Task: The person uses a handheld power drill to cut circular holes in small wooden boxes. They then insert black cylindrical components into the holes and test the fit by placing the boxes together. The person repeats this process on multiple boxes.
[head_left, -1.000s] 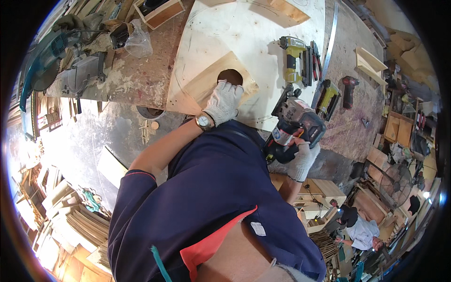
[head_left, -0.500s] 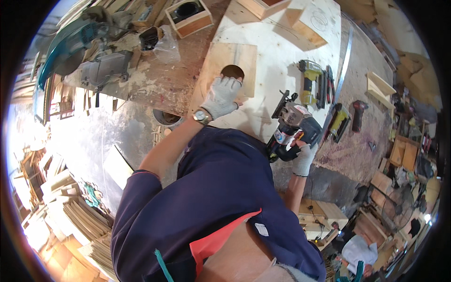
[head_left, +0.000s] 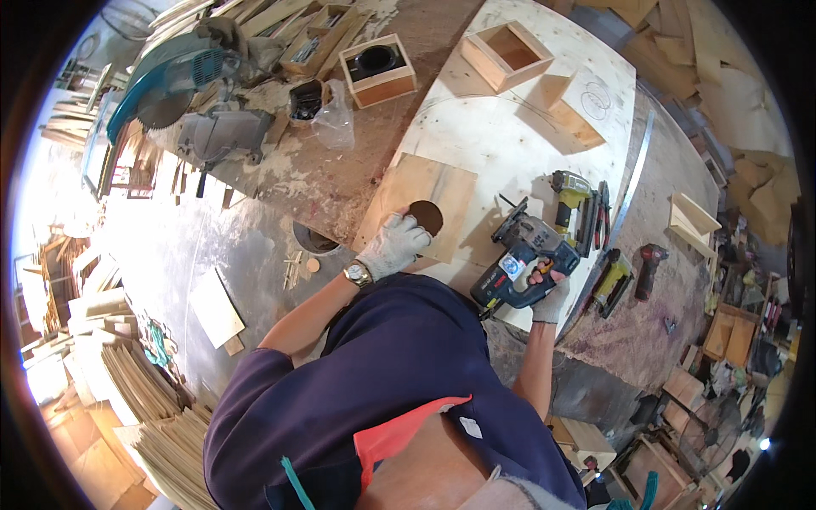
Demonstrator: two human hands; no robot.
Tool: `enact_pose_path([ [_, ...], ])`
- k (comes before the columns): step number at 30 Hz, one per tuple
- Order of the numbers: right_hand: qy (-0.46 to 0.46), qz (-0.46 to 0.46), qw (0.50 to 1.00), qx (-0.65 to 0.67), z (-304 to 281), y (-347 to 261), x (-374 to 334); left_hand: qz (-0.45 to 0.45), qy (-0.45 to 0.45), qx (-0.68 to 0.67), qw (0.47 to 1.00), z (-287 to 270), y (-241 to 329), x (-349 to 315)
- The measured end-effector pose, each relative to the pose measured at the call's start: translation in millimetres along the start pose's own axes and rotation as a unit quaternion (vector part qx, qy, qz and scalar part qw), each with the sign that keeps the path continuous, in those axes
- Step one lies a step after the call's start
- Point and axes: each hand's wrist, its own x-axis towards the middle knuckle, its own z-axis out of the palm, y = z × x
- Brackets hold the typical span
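My gloved left hand (head_left: 393, 246) rests on a square plywood board (head_left: 450, 189), its fingers curled at the rim of a round dark hole (head_left: 426, 218); it looks to be gripping the board's edge there. In my gloved right hand (head_left: 548, 293) is a black cordless jigsaw (head_left: 527, 259), held by its handle. The jigsaw's base and thin blade point toward the far left, off to the right of the board and apart from it. The board lies over the near left part of a large pale plywood sheet (head_left: 501, 127).
Right of the jigsaw lie a green nail gun (head_left: 574, 204), pliers (head_left: 602, 212), a second green nail gun (head_left: 614, 285) and a drill (head_left: 651, 270). Wooden boxes (head_left: 489, 72) stand farther off. A miter saw (head_left: 174, 89) stands far left, wood strips (head_left: 136, 382) near left.
The whole view has shifted, so the bench sits lower in it. My right hand has turned the jigsaw, showing more of its side and its blade. My left hand stays at the hole.
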Motion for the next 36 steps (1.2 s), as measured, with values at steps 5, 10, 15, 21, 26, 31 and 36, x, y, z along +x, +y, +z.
enact_pose_path([
  [5, 0.005, -0.013, 1.0, 0.012, -13.3, 10.5, 4.1, 0.011, 0.043, 0.096, 0.994, -2.0, -38.9, 14.9],
  [10, 0.083, -0.035, 0.994, -0.057, -18.9, 28.3, -7.0, 0.029, 0.041, 0.037, 0.998, -60.8, -69.7, 71.0],
  [15, 0.142, -0.067, 0.985, -0.07, -16.8, 51.3, -22.5, -0.175, 0.154, 0.045, 0.971, -112.4, -136.1, 144.2],
  [21, 0.297, -0.173, 0.922, -0.181, -37.3, 100.8, -35.3, -0.481, 0.167, -0.057, 0.859, -97.8, -302.6, 179.9],
  [26, 0.45, -0.16, 0.805, -0.353, 46.4, 96.1, -76.6, -0.512, 0.096, -0.063, 0.851, -79.8, -345.9, 204.6],
  [31, 0.501, -0.189, 0.682, -0.499, 64.2, 101.6, -91.8, -0.503, 0.255, -0.07, 0.823, -40.4, -418.1, 189.1],
  [36, 0.456, -0.323, 0.653, -0.511, 107.9, 92.7, -93.8, -0.35, 0.3, -0.406, 0.789, -117.7, -329.6, 170.6],
])
